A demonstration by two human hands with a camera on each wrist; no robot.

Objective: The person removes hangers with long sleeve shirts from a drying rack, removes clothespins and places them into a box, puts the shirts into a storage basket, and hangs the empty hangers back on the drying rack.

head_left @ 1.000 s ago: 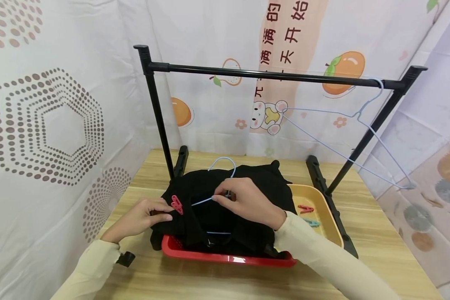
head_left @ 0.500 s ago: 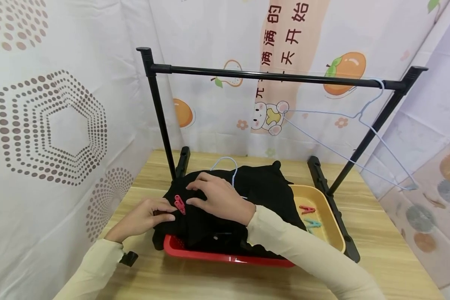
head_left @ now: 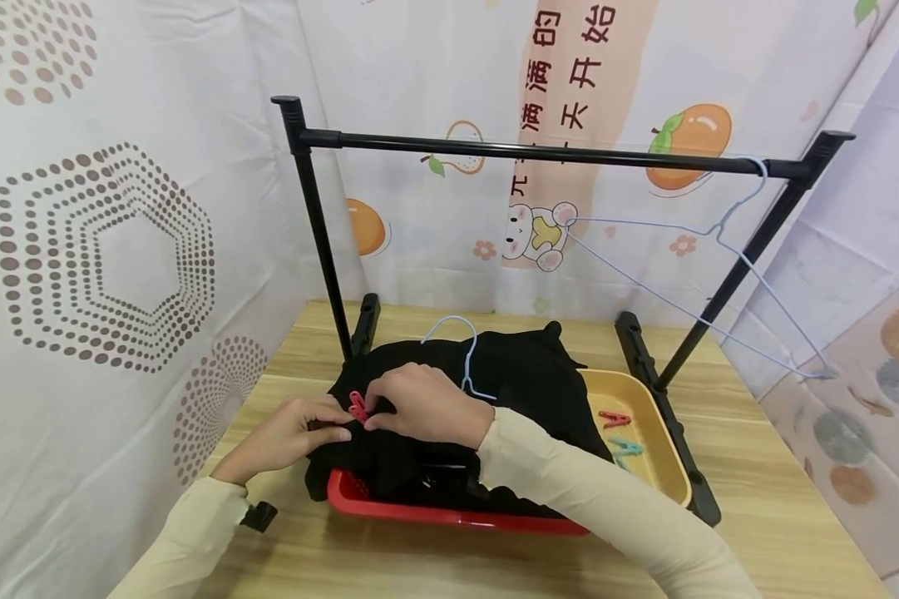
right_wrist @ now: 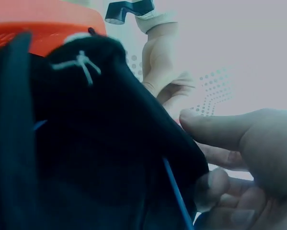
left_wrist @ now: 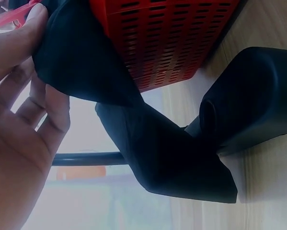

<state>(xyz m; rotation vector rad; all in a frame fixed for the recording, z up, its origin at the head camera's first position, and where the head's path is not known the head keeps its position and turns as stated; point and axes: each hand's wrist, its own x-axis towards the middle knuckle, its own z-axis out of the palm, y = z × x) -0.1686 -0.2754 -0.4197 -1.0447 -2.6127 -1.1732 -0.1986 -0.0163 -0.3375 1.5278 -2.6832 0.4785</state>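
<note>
A black garment lies heaped over a red basket, with a light-blue wire hanger whose hook stands up out of the cloth. My left hand pinches the garment's left edge between thumb and fingers. Just beside those fingertips, a red clothespin is on the cloth. My right hand holds the fabric right next to the clothespin, thumb in front and fingers behind the edge. In the right wrist view, part of the hanger wire shows against the garment, near a small white tie.
A black rack with a horizontal bar stands behind the basket. Another blue hanger hangs at its right end. To the right, a yellow tray holds a red clothespin and teal clothespins.
My right hand has let go of the hanger wire, moved left and taken the cloth by the clothespin. The garment's front now covers the hanger's left part. My left hand keeps its place.
</note>
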